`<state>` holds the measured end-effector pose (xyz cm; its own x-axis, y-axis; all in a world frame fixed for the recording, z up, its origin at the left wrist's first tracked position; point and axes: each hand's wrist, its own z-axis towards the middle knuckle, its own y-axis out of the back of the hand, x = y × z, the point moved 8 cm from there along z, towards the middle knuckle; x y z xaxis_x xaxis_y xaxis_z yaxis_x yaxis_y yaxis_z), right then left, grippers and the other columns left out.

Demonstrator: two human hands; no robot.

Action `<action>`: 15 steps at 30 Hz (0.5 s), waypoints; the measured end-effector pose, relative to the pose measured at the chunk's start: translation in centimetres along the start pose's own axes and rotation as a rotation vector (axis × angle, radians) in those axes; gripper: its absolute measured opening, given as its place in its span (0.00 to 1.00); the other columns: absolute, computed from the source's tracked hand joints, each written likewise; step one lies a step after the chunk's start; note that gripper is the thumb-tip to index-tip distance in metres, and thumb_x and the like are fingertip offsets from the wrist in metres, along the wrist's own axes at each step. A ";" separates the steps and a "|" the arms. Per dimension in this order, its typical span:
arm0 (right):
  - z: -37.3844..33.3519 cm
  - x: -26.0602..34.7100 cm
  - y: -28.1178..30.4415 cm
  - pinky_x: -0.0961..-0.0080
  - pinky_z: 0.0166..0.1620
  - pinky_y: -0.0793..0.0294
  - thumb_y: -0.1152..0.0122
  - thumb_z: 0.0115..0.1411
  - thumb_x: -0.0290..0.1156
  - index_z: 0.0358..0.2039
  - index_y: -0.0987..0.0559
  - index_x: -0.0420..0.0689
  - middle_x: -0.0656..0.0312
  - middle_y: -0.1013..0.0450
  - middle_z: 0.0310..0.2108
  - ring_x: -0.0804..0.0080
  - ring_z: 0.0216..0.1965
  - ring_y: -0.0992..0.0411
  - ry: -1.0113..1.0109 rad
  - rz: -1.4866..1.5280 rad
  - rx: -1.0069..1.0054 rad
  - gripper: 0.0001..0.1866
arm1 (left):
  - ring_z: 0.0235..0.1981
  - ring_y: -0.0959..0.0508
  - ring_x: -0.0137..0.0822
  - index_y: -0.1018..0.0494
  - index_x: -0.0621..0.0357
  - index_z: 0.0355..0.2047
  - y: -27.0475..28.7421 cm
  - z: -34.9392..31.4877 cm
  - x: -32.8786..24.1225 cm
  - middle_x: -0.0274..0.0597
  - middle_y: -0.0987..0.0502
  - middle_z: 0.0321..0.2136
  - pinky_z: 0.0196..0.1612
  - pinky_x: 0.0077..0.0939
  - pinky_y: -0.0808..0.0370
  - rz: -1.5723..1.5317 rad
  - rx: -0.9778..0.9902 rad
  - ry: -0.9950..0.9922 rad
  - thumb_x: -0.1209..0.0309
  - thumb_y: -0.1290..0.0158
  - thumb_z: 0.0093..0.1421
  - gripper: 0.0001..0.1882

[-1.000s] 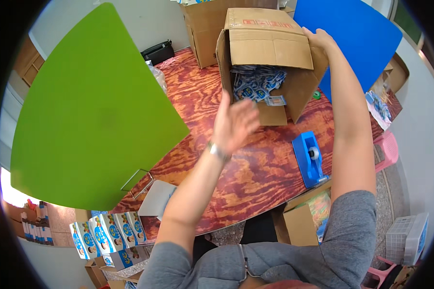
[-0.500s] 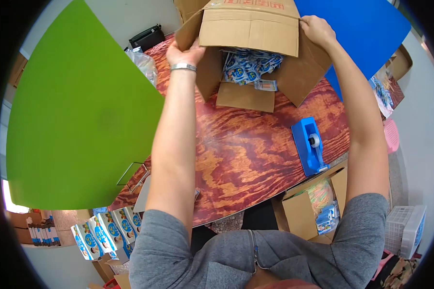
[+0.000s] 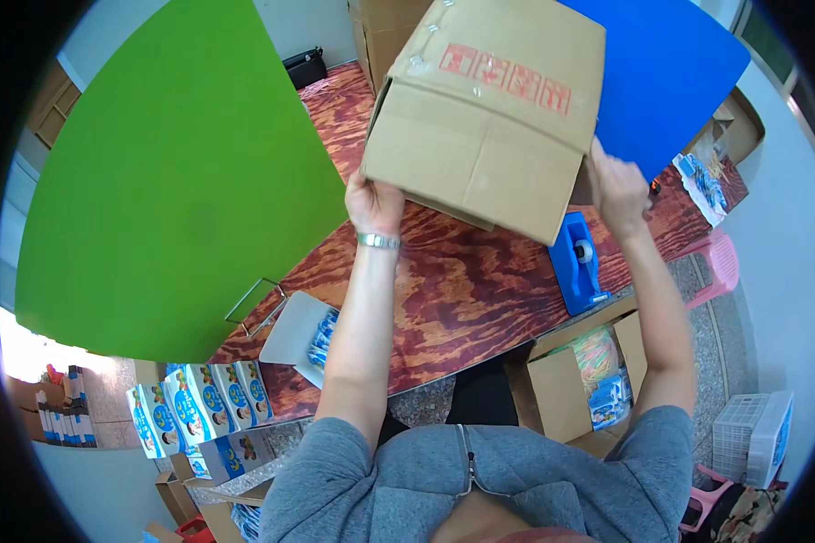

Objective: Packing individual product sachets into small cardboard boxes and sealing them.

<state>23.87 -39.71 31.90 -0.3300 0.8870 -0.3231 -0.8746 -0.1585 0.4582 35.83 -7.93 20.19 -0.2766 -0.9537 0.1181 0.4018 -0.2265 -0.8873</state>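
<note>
A large brown cardboard box is tipped toward me over the far part of the table, its near flap hanging down over the opening. My left hand is closed on the box at its left near corner, fingers partly hidden beneath the flap. On the other side, my right hand grips the right edge of the box, fingers curled. What lies inside the box is hidden now. Close to the right flap stands a blue tape dispenser with a roll of tape.
The red wood-patterned table carries a small white carton with blue packets, left of my forearm. A green board and a blue board flank the box. Below the near edge sits an open carton; printed boxes stand lower left.
Both hands have pulled the box nearer to me and turned it, tipping its flap downward. The small packets seen in its opening are now covered. The white carton has come into fuller view.
</note>
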 end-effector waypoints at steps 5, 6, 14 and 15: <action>-6.7 3.4 4.1 0.70 0.31 0.32 0.32 0.53 0.24 0.54 0.23 0.38 0.62 0.28 0.23 0.66 0.24 0.28 -0.035 0.110 0.037 0.26 | 0.60 0.29 0.47 0.36 0.70 0.59 1.2 -8.8 1.4 0.59 0.30 0.58 0.63 0.43 0.32 0.122 0.037 -0.011 0.75 0.52 0.58 0.27; -7.9 3.3 4.6 0.69 0.34 0.30 0.32 0.52 0.25 0.54 0.24 0.39 0.61 0.26 0.26 0.65 0.27 0.27 -0.074 0.185 0.043 0.27 | 0.60 0.29 0.47 0.36 0.70 0.59 1.4 -10.6 1.9 0.59 0.30 0.58 0.63 0.43 0.32 0.118 0.038 -0.007 0.75 0.52 0.58 0.27; -10.2 2.3 3.5 0.64 0.32 0.27 0.31 0.51 0.33 0.68 0.46 0.38 0.51 0.22 0.32 0.55 0.29 0.23 -0.523 0.211 0.349 0.48 | 0.29 0.17 0.40 0.22 0.66 0.44 5.7 -17.5 1.5 0.49 0.18 0.29 0.48 0.41 0.20 0.119 -0.262 0.088 0.74 0.46 0.56 0.15; -10.6 2.0 2.7 0.64 0.29 0.27 0.32 0.52 0.34 0.70 0.51 0.36 0.49 0.22 0.32 0.53 0.27 0.23 -0.606 0.119 0.484 0.51 | 0.29 0.17 0.40 0.22 0.66 0.44 5.7 -17.9 1.5 0.49 0.18 0.29 0.48 0.41 0.20 0.124 -0.265 0.079 0.74 0.46 0.56 0.15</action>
<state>17.10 -42.93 23.72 -0.0387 0.9800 0.1951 -0.5475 -0.1842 0.8163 22.04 -7.05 7.33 -0.3114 -0.9500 -0.0240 0.1974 -0.0400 -0.9795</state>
